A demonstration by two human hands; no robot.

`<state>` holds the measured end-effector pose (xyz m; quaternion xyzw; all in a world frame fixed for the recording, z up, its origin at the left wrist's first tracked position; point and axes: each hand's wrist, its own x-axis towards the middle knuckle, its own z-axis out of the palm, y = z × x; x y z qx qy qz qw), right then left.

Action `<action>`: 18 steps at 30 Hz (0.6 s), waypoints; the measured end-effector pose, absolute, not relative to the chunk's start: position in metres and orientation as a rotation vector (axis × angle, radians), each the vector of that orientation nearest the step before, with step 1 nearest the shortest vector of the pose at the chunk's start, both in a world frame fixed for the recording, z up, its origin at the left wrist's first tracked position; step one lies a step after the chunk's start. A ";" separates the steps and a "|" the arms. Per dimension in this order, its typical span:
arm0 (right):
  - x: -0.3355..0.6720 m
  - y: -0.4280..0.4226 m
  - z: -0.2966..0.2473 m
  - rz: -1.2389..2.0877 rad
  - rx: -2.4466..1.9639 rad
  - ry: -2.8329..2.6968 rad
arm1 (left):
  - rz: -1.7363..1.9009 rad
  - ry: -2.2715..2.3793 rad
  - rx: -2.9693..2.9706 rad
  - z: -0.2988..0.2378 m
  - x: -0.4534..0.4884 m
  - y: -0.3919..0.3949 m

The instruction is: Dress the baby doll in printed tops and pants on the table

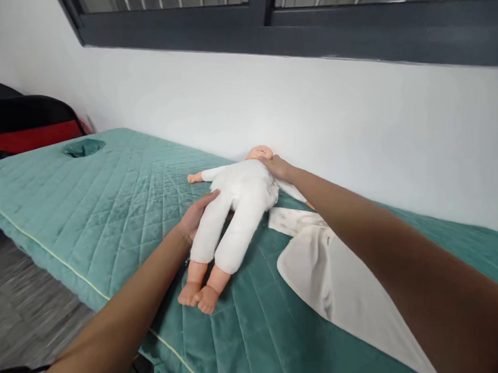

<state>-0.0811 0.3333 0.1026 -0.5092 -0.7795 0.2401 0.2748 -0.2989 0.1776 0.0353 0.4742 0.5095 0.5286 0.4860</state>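
A baby doll [243,186] with a white cloth body and plastic head, hands and feet lies on its back, its feet toward me. My left hand [197,213] is closed around the doll's upper leg and hip on the left, the thumb on top and the other fingers partly hidden beneath. At the doll's neck and shoulder, my right hand [277,167] grips the body, and most of its fingers are out of sight behind it. A white cloth [332,269] is spread beside the doll, partly under my right forearm.
Under everything is a padded bed with a green quilted cover [127,202], a round hole [84,147] at its left end. A white wall [174,99] and a dark window frame [257,36] stand behind. Black and red chairs [31,122] are at the far left.
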 end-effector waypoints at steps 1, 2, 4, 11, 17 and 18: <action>-0.067 0.325 0.109 0.652 -1.371 -2.117 | 1.295 1.202 1.133 0.038 -0.286 0.173; -0.050 0.315 0.115 0.649 -1.390 -2.133 | 1.282 1.154 1.108 0.041 -0.272 0.167; -0.008 0.293 0.126 0.615 -1.484 -2.119 | 1.201 1.025 1.034 0.047 -0.236 0.154; 0.156 0.202 0.145 0.485 -1.986 -1.831 | 0.933 0.569 0.693 0.053 -0.090 0.103; 0.224 0.157 0.122 0.439 -2.132 -1.661 | 0.898 0.502 0.706 0.038 -0.011 0.065; 0.228 0.155 0.116 0.466 -2.149 -1.635 | 0.899 0.522 0.715 0.035 -0.005 0.061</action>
